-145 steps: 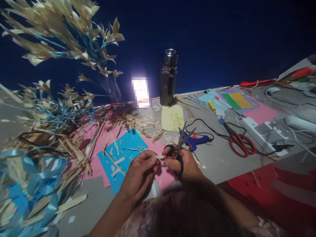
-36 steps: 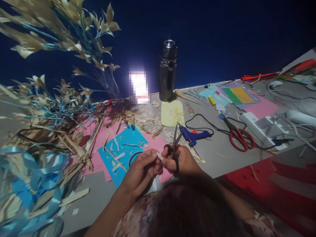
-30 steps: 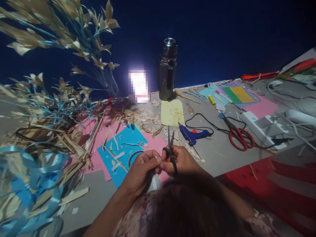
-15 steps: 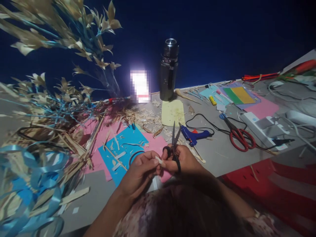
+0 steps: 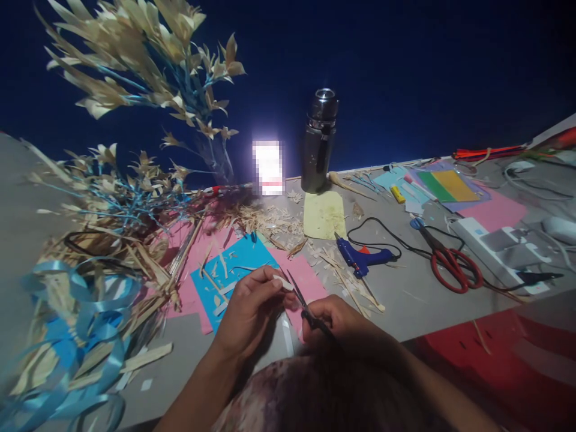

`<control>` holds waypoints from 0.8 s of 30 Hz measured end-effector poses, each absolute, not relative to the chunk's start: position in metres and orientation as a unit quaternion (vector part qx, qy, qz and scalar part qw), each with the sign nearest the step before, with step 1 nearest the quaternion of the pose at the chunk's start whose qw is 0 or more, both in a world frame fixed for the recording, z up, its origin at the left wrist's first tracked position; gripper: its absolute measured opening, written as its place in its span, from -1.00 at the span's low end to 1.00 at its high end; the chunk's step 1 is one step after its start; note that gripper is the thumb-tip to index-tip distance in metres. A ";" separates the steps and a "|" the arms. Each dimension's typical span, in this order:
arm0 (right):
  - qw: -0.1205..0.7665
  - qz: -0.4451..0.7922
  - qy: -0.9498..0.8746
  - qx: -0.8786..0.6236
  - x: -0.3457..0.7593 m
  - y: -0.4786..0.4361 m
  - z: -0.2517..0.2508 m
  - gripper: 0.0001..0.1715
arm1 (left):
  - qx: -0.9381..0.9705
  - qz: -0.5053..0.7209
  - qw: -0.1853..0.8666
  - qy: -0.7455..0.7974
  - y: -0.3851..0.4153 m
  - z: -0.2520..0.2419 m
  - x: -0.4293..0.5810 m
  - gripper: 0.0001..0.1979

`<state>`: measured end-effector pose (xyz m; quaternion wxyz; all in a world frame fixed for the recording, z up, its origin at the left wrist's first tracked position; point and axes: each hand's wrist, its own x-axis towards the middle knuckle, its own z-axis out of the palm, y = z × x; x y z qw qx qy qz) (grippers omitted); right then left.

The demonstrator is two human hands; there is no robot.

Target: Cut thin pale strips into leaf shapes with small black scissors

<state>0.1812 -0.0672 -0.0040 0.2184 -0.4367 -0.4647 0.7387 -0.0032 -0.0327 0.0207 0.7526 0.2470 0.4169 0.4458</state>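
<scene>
Between the thumb and fingers of my left hand (image 5: 252,303) is a small pale strip (image 5: 283,282), perhaps husk or paper. My right hand (image 5: 330,318) grips black-handled scissors (image 5: 297,293) by the loops. Their blades are a little apart and point up and left, close beside the strip's right end. Under and beyond my hands lie a blue sheet (image 5: 243,255) with scraps on it and a pink sheet (image 5: 299,270).
A blue glue gun (image 5: 362,257) and red-handled scissors (image 5: 454,270) lie to the right, near a white power strip (image 5: 486,246). A dark flask (image 5: 320,144) stands at the back. Dried-husk flowers (image 5: 135,90) and curled blue ribbon (image 5: 81,318) fill the left.
My right hand has turned the scissors from upright to pointing left, toward the strip. The strip now sticks up from my left fingers, and my right fingers have left it. The view has shifted slightly.
</scene>
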 end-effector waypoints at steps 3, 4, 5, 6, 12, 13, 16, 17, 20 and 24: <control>0.220 0.741 -0.455 -0.442 0.181 -0.067 -0.002 -0.83 | 0.263 0.449 0.741 0.425 -0.034 0.019 -0.003 -0.79; 0.219 0.741 -0.451 -0.446 0.180 -0.067 -0.003 -0.82 | 0.268 0.451 0.737 0.427 -0.034 0.019 -0.004 -0.78; 0.216 0.741 -0.448 -0.451 0.180 -0.067 -0.004 -0.80 | 0.272 0.452 0.733 0.428 -0.035 0.019 -0.004 -0.79; 0.211 0.742 -0.444 -0.455 0.180 -0.067 -0.007 -0.79 | 0.277 0.452 0.732 0.428 -0.035 0.018 -0.005 -0.79; 0.198 0.756 -0.422 -0.459 0.179 -0.068 -0.019 -0.72 | 0.293 0.438 0.747 0.405 -0.034 0.019 -0.009 -0.84; 0.210 0.752 -0.418 -0.464 0.179 -0.067 -0.018 -0.72 | 0.288 0.439 0.749 0.404 -0.035 0.018 -0.009 -0.84; 0.307 0.716 -0.401 -0.482 0.176 -0.063 -0.012 -0.79 | 0.259 0.448 0.749 0.413 -0.037 0.015 -0.005 -0.83; 0.349 0.696 -0.394 -0.488 0.176 -0.060 -0.009 -0.78 | 0.251 0.449 0.749 0.418 -0.038 0.014 -0.003 -0.83; 0.436 0.638 -0.392 -0.499 0.174 -0.053 -0.001 -0.70 | 0.241 0.454 0.744 0.428 -0.043 0.009 0.005 -0.83; 0.460 0.634 -0.394 -0.481 0.173 -0.047 0.007 -0.71 | 0.260 0.444 0.747 0.420 -0.046 0.008 0.011 -0.83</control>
